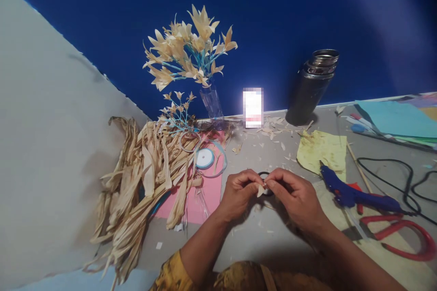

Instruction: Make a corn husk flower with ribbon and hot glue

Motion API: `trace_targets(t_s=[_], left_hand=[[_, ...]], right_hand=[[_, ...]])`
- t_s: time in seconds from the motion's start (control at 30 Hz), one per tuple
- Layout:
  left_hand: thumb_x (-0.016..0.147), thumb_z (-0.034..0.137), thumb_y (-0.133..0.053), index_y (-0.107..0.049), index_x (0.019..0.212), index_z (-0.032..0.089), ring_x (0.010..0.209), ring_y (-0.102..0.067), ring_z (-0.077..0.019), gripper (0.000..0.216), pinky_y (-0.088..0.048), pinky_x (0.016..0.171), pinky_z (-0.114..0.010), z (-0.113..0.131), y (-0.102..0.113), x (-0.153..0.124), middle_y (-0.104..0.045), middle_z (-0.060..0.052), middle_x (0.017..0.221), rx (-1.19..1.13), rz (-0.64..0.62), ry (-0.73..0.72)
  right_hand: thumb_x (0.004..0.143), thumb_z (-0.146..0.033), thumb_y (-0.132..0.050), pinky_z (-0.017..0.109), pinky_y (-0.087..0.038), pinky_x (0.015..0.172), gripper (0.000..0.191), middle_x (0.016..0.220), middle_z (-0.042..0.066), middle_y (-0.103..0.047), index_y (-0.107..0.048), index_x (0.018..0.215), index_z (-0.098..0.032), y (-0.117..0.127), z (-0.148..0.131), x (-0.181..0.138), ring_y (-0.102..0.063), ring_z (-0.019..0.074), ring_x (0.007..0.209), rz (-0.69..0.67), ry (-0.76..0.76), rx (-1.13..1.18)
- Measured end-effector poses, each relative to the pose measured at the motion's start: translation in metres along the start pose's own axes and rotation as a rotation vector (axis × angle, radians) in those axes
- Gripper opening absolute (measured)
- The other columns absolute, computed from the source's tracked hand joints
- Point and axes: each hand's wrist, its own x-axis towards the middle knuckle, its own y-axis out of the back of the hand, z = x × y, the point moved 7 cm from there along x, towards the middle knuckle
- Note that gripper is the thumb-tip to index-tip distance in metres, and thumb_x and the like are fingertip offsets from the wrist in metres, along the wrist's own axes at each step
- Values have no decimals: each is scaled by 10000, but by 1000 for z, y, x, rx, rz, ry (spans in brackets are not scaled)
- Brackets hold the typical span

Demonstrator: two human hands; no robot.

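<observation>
Both hands were close together over the table (pixel 239 245), and it was all fingertips; the left hand (pixel 241 191) pinched the petal (pixel 260 190), low and central, while the right hand (pixel 295 195) closed its finger and thumb on what looked like the narrow end; just what passed between the tips was too small to tell; this looked like fine shaping or joining, and it called for a light, steady grip, the left anchoring, the right working in small turns, because husk that thin could well split if pinched hard; a black ring (pixel 264 174) showed just behind the fingers; and around them, what a spread; husks (pixel 136 177) heaped at the left, partly over a pink sheet (pixel 213 200), a tape roll (pixel 205 158) beside them; pale flowers (pixel 186 45) rose from a clear bottle (pixel 210 100); a dark flask (pixel 303 93) stood at the back, scraps (pixel 269 129) near its foot; right of the hands lay a blue glue gun (pixel 351 194) and red handles (pixel 406 254); behind everything, a deep blue wall (pixel 273 9).
</observation>
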Motion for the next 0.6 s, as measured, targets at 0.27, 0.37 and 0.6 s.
trace_targets(t_s=[0.27,0.37,0.6], left_hand=[[628,377,-928,-752,619,160,557,-536,-116,279,-396,531,-239,-17,-6,2,-660,-36,629,-278,1,167],[609,387,-939,-747,628,145,529,-529,-102,309,-394,525,-232,-21,-3,3,-664,-36,621,-297,41,183],[623,352,-916,-740,692,143,506,-522,-90,282,-394,533,-227,-16,3,3,-667,-12,610,-277,135,176]], right_hand=[[918,-424,-667,234,-482,610,244,732,7,-724,-741,852,-201,1,22,-3,-638,149,649,27,-250,232],[915,-438,-679,234,-489,617,247,740,7,-724,-745,868,-204,9,27,-4,-643,153,660,113,-277,205],[943,-341,-635,249,-502,619,177,780,18,-734,-733,871,-212,5,14,-3,-657,162,668,89,-91,-9]])
